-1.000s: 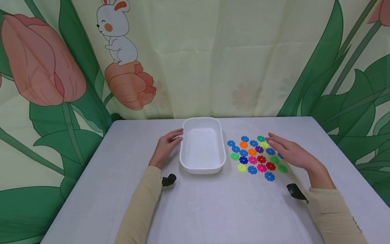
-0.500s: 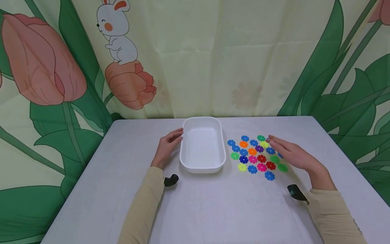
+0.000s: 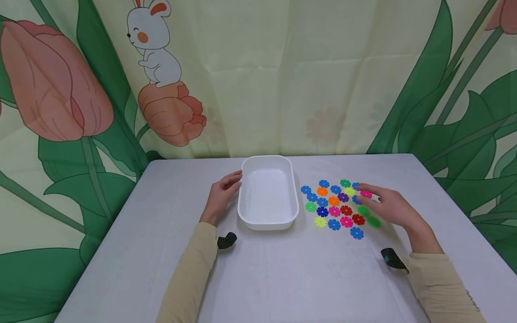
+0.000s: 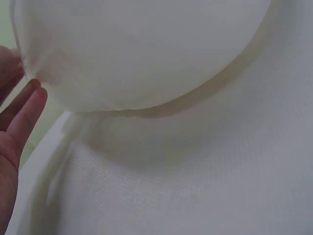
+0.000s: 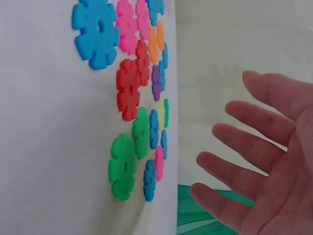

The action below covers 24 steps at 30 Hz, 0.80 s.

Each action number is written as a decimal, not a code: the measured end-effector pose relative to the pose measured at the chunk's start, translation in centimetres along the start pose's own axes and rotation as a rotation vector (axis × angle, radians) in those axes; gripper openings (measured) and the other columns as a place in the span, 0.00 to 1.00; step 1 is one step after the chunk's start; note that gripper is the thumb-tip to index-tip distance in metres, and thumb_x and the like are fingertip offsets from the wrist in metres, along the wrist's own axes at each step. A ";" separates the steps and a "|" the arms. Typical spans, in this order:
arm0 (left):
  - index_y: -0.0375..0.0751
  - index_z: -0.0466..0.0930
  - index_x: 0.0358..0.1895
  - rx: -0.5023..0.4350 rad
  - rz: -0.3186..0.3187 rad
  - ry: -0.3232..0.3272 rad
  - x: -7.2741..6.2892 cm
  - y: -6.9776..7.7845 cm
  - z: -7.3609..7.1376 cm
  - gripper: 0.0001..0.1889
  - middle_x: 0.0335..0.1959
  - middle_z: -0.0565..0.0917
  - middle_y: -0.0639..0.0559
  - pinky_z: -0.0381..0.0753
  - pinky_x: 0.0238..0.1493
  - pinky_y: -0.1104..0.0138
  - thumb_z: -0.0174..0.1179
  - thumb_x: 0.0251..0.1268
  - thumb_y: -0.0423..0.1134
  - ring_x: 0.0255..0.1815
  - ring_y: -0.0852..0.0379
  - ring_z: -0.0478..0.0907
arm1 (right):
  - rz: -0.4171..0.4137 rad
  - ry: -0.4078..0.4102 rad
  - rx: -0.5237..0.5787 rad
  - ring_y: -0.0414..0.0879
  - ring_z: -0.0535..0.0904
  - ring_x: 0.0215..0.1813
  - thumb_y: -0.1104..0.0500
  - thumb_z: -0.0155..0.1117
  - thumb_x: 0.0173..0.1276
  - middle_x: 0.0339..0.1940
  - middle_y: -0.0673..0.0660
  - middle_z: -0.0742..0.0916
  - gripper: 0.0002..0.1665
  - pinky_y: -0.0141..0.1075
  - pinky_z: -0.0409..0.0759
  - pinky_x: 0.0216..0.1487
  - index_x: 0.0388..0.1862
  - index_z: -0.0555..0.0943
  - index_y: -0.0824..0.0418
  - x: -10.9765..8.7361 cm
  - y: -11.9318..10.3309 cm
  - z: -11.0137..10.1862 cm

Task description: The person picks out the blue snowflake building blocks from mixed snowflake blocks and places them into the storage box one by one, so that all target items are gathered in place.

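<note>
A white rectangular tray (image 3: 268, 197) with rounded corners lies on the table in the head view, nothing in it. Against its left wall rest the fingertips of my left hand (image 3: 220, 196); the left wrist view shows those fingers (image 4: 30, 110) fairly straight along the tray's side (image 4: 146, 54). To the right of the tray, flat notched plastic discs like snowflake building pieces are spread out, among them a red disc (image 3: 358, 219) and a blue disc (image 3: 357, 233). My right hand (image 3: 391, 206) hovers over their right edge, fingers (image 5: 249, 137) spread and holding nothing.
A white cloth covers the table (image 3: 291, 278). Behind it hangs a cream curtain (image 3: 323, 89) printed with tulips and a rabbit. A black wrist camera (image 3: 227, 241) sits by the left sleeve and another black camera (image 3: 392, 259) by the right.
My right hand's fingers have spread apart and the hand has shifted slightly, baring a pink disc beneath it. The left hand and the tray stay in place.
</note>
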State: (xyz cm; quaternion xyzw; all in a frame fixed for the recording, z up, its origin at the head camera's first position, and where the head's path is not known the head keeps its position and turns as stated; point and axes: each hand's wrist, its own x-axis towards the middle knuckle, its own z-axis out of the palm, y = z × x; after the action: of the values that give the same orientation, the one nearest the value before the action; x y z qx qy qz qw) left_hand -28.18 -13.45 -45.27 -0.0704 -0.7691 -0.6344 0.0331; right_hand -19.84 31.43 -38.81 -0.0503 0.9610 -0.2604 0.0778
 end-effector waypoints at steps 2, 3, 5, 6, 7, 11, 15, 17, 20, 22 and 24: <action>0.42 0.81 0.59 -0.001 -0.003 -0.001 -0.1 0.0 0.1 0.19 0.63 0.76 0.62 0.72 0.66 0.64 0.62 0.68 0.43 0.67 0.61 0.69 | 0.017 0.018 -0.013 0.77 0.61 0.65 0.41 0.59 0.70 0.70 0.75 0.66 0.40 0.67 0.76 0.52 0.73 0.65 0.62 0.0 0.2 0.0; 0.41 0.80 0.60 -0.003 -0.002 -0.001 -0.1 0.0 0.1 0.19 0.64 0.76 0.62 0.72 0.66 0.64 0.62 0.69 0.42 0.67 0.61 0.69 | 0.026 0.027 -0.016 0.77 0.61 0.65 0.41 0.59 0.70 0.69 0.76 0.66 0.40 0.67 0.76 0.52 0.73 0.66 0.62 0.0 0.3 0.0; 0.41 0.80 0.60 -0.006 -0.001 0.000 -0.1 0.0 0.1 0.19 0.64 0.76 0.62 0.73 0.65 0.64 0.62 0.68 0.43 0.67 0.61 0.69 | 0.039 0.047 -0.019 0.77 0.63 0.63 0.42 0.61 0.70 0.68 0.76 0.67 0.40 0.66 0.77 0.51 0.72 0.67 0.64 0.1 0.6 0.1; 0.41 0.80 0.60 -0.009 -0.002 0.000 -0.1 0.0 0.1 0.19 0.64 0.76 0.62 0.74 0.64 0.64 0.62 0.68 0.43 0.67 0.61 0.70 | 0.047 0.056 -0.019 0.77 0.64 0.63 0.43 0.61 0.69 0.67 0.76 0.68 0.40 0.65 0.77 0.51 0.71 0.67 0.65 0.1 0.8 0.1; 0.41 0.80 0.60 -0.014 -0.004 -0.001 -0.1 0.0 0.1 0.19 0.64 0.76 0.62 0.74 0.64 0.65 0.62 0.68 0.42 0.67 0.60 0.70 | 0.055 0.065 -0.018 0.77 0.64 0.62 0.43 0.62 0.69 0.67 0.76 0.68 0.39 0.65 0.78 0.51 0.70 0.67 0.66 0.1 1.0 0.2; 0.40 0.80 0.60 -0.034 -0.010 -0.002 0.0 -0.1 0.1 0.19 0.64 0.76 0.61 0.76 0.61 0.66 0.62 0.69 0.42 0.66 0.60 0.71 | 0.092 0.080 0.002 0.76 0.65 0.63 0.46 0.64 0.68 0.65 0.77 0.69 0.39 0.63 0.78 0.52 0.69 0.67 0.69 0.2 1.9 0.3; 0.40 0.80 0.59 -0.050 -0.006 -0.004 0.0 -0.1 0.1 0.19 0.64 0.76 0.61 0.77 0.59 0.67 0.62 0.69 0.41 0.65 0.60 0.72 | 0.122 0.074 0.019 0.74 0.64 0.63 0.49 0.66 0.67 0.63 0.77 0.71 0.40 0.64 0.77 0.53 0.69 0.66 0.71 0.1 2.8 0.4; 0.41 0.81 0.59 -0.052 -0.003 -0.004 0.0 -0.1 0.1 0.18 0.64 0.76 0.61 0.78 0.59 0.68 0.62 0.68 0.41 0.65 0.60 0.72 | 0.130 0.073 0.016 0.74 0.64 0.63 0.49 0.66 0.66 0.62 0.77 0.71 0.40 0.64 0.76 0.53 0.68 0.66 0.72 0.1 3.2 0.4; 0.41 0.81 0.59 -0.055 -0.001 -0.006 0.0 0.0 0.1 0.18 0.64 0.76 0.61 0.78 0.58 0.69 0.62 0.68 0.41 0.65 0.60 0.72 | 0.145 0.069 0.012 0.73 0.64 0.61 0.50 0.67 0.65 0.60 0.77 0.72 0.40 0.65 0.75 0.53 0.67 0.67 0.73 -0.1 3.7 0.4; 0.40 0.81 0.59 -0.058 0.000 -0.008 0.0 0.0 0.1 0.18 0.64 0.76 0.60 0.78 0.58 0.69 0.62 0.68 0.41 0.65 0.59 0.72 | 0.155 0.061 0.011 0.73 0.65 0.61 0.51 0.68 0.65 0.59 0.77 0.73 0.40 0.66 0.74 0.53 0.66 0.67 0.74 -0.1 3.9 0.5; 0.40 0.81 0.59 -0.062 -0.001 -0.007 0.0 0.1 0.1 0.18 0.64 0.76 0.60 0.78 0.58 0.69 0.62 0.68 0.40 0.65 0.59 0.72 | 0.167 0.046 0.008 0.73 0.66 0.60 0.51 0.69 0.64 0.58 0.77 0.74 0.40 0.65 0.75 0.53 0.65 0.68 0.75 -0.1 4.1 0.5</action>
State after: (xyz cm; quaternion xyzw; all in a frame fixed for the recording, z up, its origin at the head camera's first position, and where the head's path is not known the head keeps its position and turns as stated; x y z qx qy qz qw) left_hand -28.12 -13.34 -45.19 -0.0729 -0.7494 -0.6575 0.0279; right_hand -19.85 34.68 -41.31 0.0361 0.9624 -0.2580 0.0771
